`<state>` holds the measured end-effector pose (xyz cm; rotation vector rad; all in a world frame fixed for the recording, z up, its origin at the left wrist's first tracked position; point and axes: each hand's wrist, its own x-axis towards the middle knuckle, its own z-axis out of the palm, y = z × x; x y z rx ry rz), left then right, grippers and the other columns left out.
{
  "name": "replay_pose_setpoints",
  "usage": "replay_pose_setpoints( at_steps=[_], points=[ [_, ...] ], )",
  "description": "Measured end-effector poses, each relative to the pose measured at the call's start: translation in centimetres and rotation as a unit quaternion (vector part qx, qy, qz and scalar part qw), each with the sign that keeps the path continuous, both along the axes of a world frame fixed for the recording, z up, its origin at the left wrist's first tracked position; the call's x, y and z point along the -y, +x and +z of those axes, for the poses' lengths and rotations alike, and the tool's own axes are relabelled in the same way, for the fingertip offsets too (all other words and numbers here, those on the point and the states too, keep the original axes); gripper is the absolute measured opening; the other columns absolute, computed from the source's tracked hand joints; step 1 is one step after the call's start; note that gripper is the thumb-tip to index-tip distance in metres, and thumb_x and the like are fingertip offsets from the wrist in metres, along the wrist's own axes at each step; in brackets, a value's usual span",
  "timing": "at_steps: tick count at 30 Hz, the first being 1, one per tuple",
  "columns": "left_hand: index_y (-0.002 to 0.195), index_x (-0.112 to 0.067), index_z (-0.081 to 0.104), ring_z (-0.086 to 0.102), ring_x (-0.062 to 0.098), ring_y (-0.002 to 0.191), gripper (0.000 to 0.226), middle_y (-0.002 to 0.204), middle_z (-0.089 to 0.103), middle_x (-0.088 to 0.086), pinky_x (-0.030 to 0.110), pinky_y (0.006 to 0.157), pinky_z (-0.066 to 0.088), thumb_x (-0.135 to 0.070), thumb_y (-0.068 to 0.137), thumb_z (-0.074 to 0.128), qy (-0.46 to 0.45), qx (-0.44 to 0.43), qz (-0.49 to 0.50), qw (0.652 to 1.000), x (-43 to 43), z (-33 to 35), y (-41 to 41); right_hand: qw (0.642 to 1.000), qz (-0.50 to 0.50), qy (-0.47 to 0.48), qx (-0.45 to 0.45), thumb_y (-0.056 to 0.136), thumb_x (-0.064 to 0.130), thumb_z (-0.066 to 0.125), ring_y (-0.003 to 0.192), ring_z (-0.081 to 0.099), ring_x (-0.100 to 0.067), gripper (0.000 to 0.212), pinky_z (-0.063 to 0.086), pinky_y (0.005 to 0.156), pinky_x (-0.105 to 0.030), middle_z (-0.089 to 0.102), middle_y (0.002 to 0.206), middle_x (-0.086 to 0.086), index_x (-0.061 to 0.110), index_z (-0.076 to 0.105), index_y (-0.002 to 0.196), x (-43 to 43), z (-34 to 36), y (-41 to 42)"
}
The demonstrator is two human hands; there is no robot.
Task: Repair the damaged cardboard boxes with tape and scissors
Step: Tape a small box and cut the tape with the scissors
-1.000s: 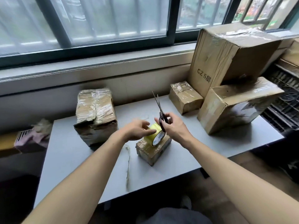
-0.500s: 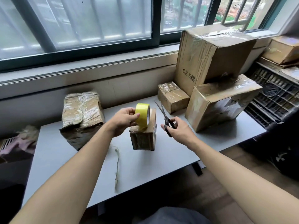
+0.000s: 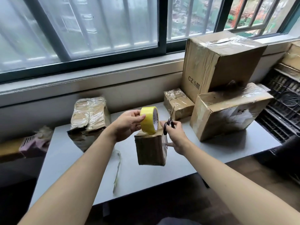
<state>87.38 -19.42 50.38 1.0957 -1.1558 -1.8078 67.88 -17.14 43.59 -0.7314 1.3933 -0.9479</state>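
Head view, left hand (image 3: 128, 125) grips tape roll (image 3: 148, 121), right hand (image 3: 176, 137) grips scissors (image 3: 169, 122)

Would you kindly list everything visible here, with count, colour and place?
Tape roll: 1, yellow, on top of the small box, held by the left hand.
Scissors: 1, dark handles, in the right hand, blades up.
Small box: 1, brown, table centre, between the hands.
Other boxes: 4 on the table, brown, taped: crumpled left, little back, lettered and low right.
Tape strip: 1, pale, table front.
Table: 1, grey.
Window: barred, behind.
Left hand: grips the roll.
Right hand: holds the scissors, fingers touching the small box.
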Motion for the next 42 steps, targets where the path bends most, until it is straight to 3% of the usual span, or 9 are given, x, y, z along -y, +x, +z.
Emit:
replay_pose_setpoints(
  at_steps=[2, 5, 9, 13, 21, 26, 33, 38, 42],
  points=[
    [0.109, -0.004, 0.059, 0.064, 0.007, 0.069, 0.015, 0.088, 0.067, 0.003, 0.015, 0.06, 0.05, -0.006, 0.098, 0.05, -0.001, -0.004, 0.01, 1.0, -0.2, 0.0, 0.3, 0.999, -0.002, 0.026, 0.03, 0.088, 0.047, 0.071, 0.1, 0.053, -0.006, 0.059, 0.054, 0.076, -0.048, 0.051, 0.127, 0.006, 0.025, 0.034, 0.128, -0.3, -0.2, 0.4],
    [0.109, -0.005, 0.058, 0.062, 0.009, 0.075, 0.021, 0.091, 0.066, 0.003, 0.018, 0.067, 0.048, -0.015, 0.09, 0.057, -0.018, -0.008, 0.021, 1.0, -0.3, 0.0, 0.9, 0.997, 0.005, 0.07, 0.036, 0.086, 0.061, 0.067, 0.101, 0.053, -0.015, 0.067, 0.044, 0.098, -0.06, 0.048, 0.126, 0.007, 0.029, 0.028, 0.129, -0.3, -0.3, 0.9],
    [0.108, -0.006, 0.058, 0.064, 0.01, 0.08, 0.026, 0.09, 0.068, 0.001, 0.021, 0.071, 0.049, -0.018, 0.085, 0.059, -0.037, -0.024, 0.02, 0.999, -0.4, 0.2, 1.1, 0.987, 0.017, 0.114, 0.114, 0.087, 0.059, 0.066, 0.098, 0.057, -0.014, 0.066, 0.053, 0.079, -0.058, 0.06, 0.106, 0.001, 0.025, 0.03, 0.13, 0.0, 0.0, 1.4],
    [0.105, -0.008, 0.058, 0.063, 0.011, 0.079, 0.024, 0.088, 0.069, 0.0, 0.023, 0.071, 0.048, -0.019, 0.084, 0.06, -0.068, -0.009, 0.017, 0.998, -0.5, 1.0, 0.6, 0.985, 0.026, 0.119, 0.118, 0.076, 0.055, 0.07, 0.109, 0.06, -0.019, 0.072, 0.052, 0.066, -0.048, 0.067, 0.119, -0.007, 0.024, 0.047, 0.137, 0.3, -0.3, 2.4],
    [0.109, -0.008, 0.05, 0.069, 0.017, 0.083, 0.008, 0.101, 0.075, 0.01, 0.016, 0.049, 0.034, -0.009, 0.103, 0.045, -0.15, 0.037, 0.079, 0.985, -1.0, 0.6, -0.4, 0.984, 0.016, 0.147, 0.099, 0.078, 0.043, 0.07, 0.09, 0.058, -0.022, 0.053, 0.051, 0.073, -0.046, 0.063, 0.096, -0.007, 0.02, 0.062, 0.124, 0.8, -0.1, 2.7],
    [0.109, -0.009, 0.047, 0.071, 0.018, 0.085, 0.007, 0.098, 0.076, 0.006, 0.018, 0.051, 0.038, -0.009, 0.104, 0.042, -0.175, 0.056, 0.09, 0.979, -0.6, 0.3, 0.1, 0.98, 0.036, 0.164, 0.106, 0.081, 0.044, 0.067, 0.094, 0.059, -0.023, 0.036, 0.05, 0.075, -0.045, 0.062, 0.1, -0.009, 0.021, 0.065, 0.109, 0.3, -0.7, 3.4],
    [0.114, -0.007, 0.047, 0.072, 0.013, 0.083, 0.012, 0.096, 0.076, 0.003, 0.018, 0.05, 0.043, -0.012, 0.104, 0.043, -0.154, 0.081, 0.071, 0.982, -1.0, -1.0, 0.4, 0.982, 0.052, 0.155, 0.099, 0.08, 0.045, 0.067, 0.1, 0.061, -0.021, 0.043, 0.052, 0.079, -0.048, 0.065, 0.105, -0.009, 0.021, 0.067, 0.115, 0.2, -1.7, 3.8],
    [0.12, -0.002, 0.044, 0.072, 0.011, 0.079, 0.018, 0.091, 0.077, -0.002, 0.017, 0.049, 0.042, -0.012, 0.105, 0.043, -0.103, 0.099, 0.03, 0.989, -1.5, -2.8, 1.6, 0.981, 0.104, 0.161, 0.027, 0.089, 0.042, 0.064, 0.101, 0.058, -0.023, 0.032, 0.048, 0.094, -0.057, 0.063, 0.111, -0.006, 0.02, 0.064, 0.113, -0.8, -3.9, 4.2],
    [0.119, -0.003, 0.044, 0.072, 0.01, 0.077, 0.017, 0.09, 0.077, -0.001, 0.017, 0.049, 0.044, -0.01, 0.104, 0.044, -0.059, 0.092, 0.027, 0.994, -1.6, -4.9, 3.1, 0.981, 0.126, 0.118, -0.089, 0.091, 0.05, 0.062, 0.092, 0.061, -0.019, 0.042, 0.049, 0.083, -0.037, 0.063, 0.106, -0.001, 0.023, 0.056, 0.123, -1.5, -5.2, 5.0]
  ],
)
